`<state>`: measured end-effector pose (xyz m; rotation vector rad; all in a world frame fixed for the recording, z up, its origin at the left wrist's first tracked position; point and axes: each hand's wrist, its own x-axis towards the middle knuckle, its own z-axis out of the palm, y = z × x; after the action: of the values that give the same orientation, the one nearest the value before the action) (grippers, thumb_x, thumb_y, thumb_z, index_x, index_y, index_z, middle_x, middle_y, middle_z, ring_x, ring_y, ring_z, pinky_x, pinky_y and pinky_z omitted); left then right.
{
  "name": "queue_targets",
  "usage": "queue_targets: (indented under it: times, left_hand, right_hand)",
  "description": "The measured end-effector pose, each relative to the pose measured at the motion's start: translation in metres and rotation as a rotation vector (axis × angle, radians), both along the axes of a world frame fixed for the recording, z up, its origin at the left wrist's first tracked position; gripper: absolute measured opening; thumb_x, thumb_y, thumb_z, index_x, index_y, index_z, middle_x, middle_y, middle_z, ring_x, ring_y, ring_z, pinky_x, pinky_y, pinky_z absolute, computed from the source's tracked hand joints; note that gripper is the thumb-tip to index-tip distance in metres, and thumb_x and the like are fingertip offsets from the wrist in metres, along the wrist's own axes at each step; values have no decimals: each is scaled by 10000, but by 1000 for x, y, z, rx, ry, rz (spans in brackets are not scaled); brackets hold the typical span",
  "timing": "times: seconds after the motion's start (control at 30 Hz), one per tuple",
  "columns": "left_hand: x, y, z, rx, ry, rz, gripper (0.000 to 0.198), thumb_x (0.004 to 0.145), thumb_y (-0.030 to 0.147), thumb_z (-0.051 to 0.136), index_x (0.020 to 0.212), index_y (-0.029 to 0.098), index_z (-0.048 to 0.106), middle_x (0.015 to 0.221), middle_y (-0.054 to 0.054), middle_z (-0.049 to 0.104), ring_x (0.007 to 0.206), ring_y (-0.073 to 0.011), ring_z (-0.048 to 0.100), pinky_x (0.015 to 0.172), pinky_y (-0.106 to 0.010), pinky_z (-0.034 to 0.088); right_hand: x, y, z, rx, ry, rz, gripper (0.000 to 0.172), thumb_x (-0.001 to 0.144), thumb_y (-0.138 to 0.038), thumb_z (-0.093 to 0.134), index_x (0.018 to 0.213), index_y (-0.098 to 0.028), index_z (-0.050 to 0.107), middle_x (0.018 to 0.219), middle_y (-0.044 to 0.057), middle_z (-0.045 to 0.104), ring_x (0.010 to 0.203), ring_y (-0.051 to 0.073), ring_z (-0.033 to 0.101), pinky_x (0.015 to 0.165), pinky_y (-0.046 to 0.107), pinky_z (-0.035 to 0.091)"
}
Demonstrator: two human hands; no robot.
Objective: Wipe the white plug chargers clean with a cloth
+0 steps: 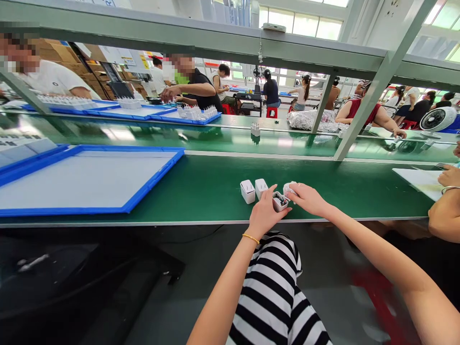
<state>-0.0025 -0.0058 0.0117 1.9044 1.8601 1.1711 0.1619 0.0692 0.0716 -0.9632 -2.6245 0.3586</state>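
Observation:
My left hand point(265, 211) is closed round a small white charger block point(280, 201) whose open side faces up, held just above the near edge of the green bench point(201, 187). My right hand point(305, 197) is closed beside it, fingers pinched on a small white piece point(287, 188) at the block's far side. Two more white charger blocks point(253, 189) stand upright on the bench just left of my hands.
A large blue-rimmed white tray point(86, 179) lies on the bench at the left. A co-worker's arm point(445, 211) and a white sheet point(420, 181) are at the right. Across the bench, people sit at blue trays of white parts point(196, 114). A slanted metal post point(362, 110) rises ahead.

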Motion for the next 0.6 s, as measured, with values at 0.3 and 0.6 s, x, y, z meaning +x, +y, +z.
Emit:
queue_targets:
  times: [0.3,0.6]
  left_hand:
    - [-5,-1,0,-64,-159,-81,825,710,450,782,1385,215,370,1023,-29,671,756,-174,650,666,-298,517]
    - [-5,-2,2,-48,-162,-105,653,716,461,778,1238,216,473,845,21,647,691,-156,628,639,-269,487]
  right_hand:
    - [-10,2,3,699,-214,234,173,985,-229,430,879,-218,567,866,72,587,768,219,436,681,341,257]
    - [-12,3,-6,749,-238,243,181,910,-89,456,854,-218,570,867,68,594,763,219,415,675,348,244]
